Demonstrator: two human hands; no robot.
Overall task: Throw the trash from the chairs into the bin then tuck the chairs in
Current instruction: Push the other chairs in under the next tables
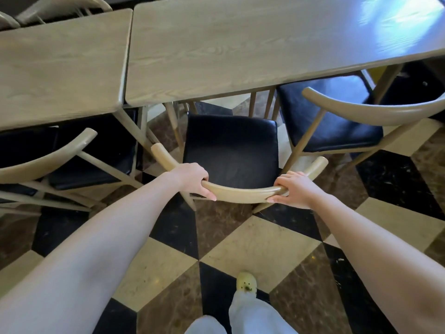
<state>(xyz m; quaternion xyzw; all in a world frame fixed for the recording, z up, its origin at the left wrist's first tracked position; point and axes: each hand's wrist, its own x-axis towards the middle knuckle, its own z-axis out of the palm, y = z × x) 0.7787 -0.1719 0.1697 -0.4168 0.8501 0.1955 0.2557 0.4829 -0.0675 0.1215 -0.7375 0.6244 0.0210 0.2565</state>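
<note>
A pale wooden chair with a black seat cushion (231, 150) stands in front of me, its front edge just under the long wooden table (240, 49). My left hand (196, 178) grips the left part of its curved backrest (243, 192). My right hand (295, 189) grips the right part of the same rail. The seat is bare, with no trash on it. No bin is in view.
A second chair (332, 121) stands to the right, partly under the table. A third chair (48, 155) stands to the left under a smaller table (60, 68). The floor is chequered in black, cream and brown tiles (265, 249). My foot in a pale shoe (246, 282) is below.
</note>
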